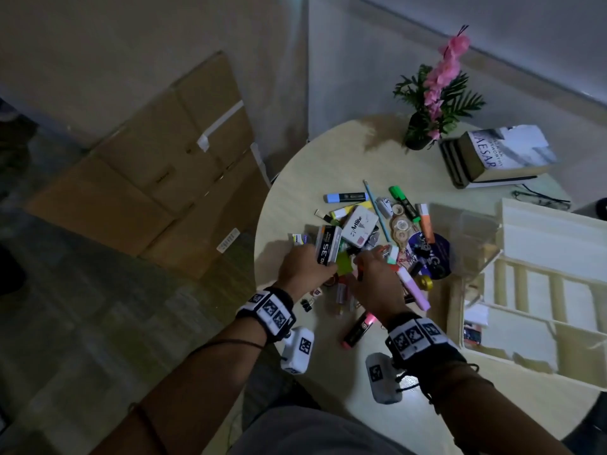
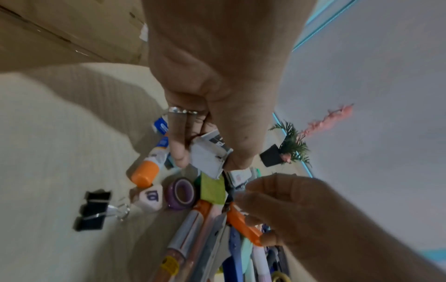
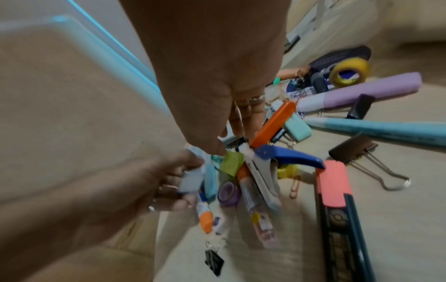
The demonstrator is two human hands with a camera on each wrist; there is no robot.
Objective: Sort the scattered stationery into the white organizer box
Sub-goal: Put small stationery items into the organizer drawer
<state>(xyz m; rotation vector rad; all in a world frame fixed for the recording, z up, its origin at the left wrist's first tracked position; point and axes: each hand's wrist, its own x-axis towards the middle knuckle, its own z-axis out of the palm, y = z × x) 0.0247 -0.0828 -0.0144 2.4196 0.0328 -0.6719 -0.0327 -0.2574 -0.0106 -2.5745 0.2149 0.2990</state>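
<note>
From the head view, the left hand (image 1: 303, 267) grips a staple box (image 1: 327, 245) over the stationery pile (image 1: 377, 238), with the white organizer box (image 1: 538, 290) to the right. The left wrist view shows thumb and fingers (image 2: 177, 145) pinching that box. In the right wrist view the right hand (image 3: 217, 85) reaches down, fingers extended onto an orange cutter (image 3: 272, 124), grasp unclear.

A white flat case (image 1: 358, 228) in the middle of the stationery pile reads "Artline". The small grey-and-black box (image 1: 327, 245) just left of it, held in the left hand (image 1: 303, 267), shows ".35" in large white digits. On the far right, the top book (image 1: 505, 152) of a stack shows "AESAR" on its cover.
</note>
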